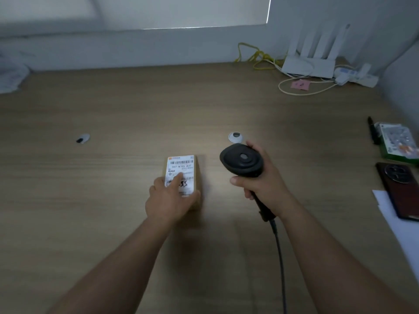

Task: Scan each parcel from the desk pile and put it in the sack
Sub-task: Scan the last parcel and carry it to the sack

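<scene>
A small brown cardboard parcel (184, 168) with a white barcode label lies flat on the wooden desk (113, 123), near the middle. My left hand (169, 198) holds its near end, the thumb along the right edge and the index finger lying on the label. My right hand (260, 184) grips the handle of a black corded barcode scanner (242, 160), held just right of the parcel with its head up. The scanner's cable (280, 257) runs down toward me. No sack is in view.
A white router (309, 66) with cables and a power strip (356, 77) stands at the back right. A phone (401, 189), a green packet (399, 141), a pen (373, 130) and paper lie at the right edge. A white cap (235, 137) and a small white item (83, 138) sit on the desk.
</scene>
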`<state>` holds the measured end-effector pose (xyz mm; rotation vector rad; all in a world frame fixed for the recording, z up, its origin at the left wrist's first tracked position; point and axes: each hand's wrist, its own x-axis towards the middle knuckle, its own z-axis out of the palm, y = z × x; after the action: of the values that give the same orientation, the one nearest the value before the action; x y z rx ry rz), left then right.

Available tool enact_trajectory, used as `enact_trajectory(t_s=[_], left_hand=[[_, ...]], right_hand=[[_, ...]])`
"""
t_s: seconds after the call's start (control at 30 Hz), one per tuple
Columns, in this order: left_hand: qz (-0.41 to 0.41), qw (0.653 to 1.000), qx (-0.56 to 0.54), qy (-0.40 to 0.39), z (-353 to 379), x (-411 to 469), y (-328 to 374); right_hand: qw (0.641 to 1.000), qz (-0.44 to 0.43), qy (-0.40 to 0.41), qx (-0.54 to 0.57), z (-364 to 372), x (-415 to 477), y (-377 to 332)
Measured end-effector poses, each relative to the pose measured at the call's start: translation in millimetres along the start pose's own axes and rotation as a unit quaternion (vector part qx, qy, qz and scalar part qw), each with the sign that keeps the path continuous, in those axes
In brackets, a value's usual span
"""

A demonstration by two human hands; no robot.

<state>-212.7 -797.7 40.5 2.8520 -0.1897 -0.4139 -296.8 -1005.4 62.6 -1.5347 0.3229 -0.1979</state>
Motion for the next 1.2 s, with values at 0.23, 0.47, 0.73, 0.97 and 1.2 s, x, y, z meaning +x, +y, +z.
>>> enact_trajectory(t_s=[0.23,0.47,0.73,0.97,1.2], left_hand=[[0.043,0.999,-0.009,0.014,2,-76,-80],[-0.036,0.979,-0.194,-0.043,0,-84,-124],[0.037,0.912,-0.386,-0.135,-4,-90,-136],[0.046,0.881,-0.447,-0.147,-35,-87,-164],[0.072,0.883,-0.455,-0.089,-67,-104,-193]], right_hand=[[0.997,0.047,-0.035,-0.052,77,-50,20],[0.996,0.074,-0.028,-0.049,144,-79,40],[0.996,0.081,-0.007,-0.03,161,-92,45],[0.997,0.066,-0.028,-0.014,175,-103,29],[0.996,0.008,-0.082,-0.029,194,-116,-21]])
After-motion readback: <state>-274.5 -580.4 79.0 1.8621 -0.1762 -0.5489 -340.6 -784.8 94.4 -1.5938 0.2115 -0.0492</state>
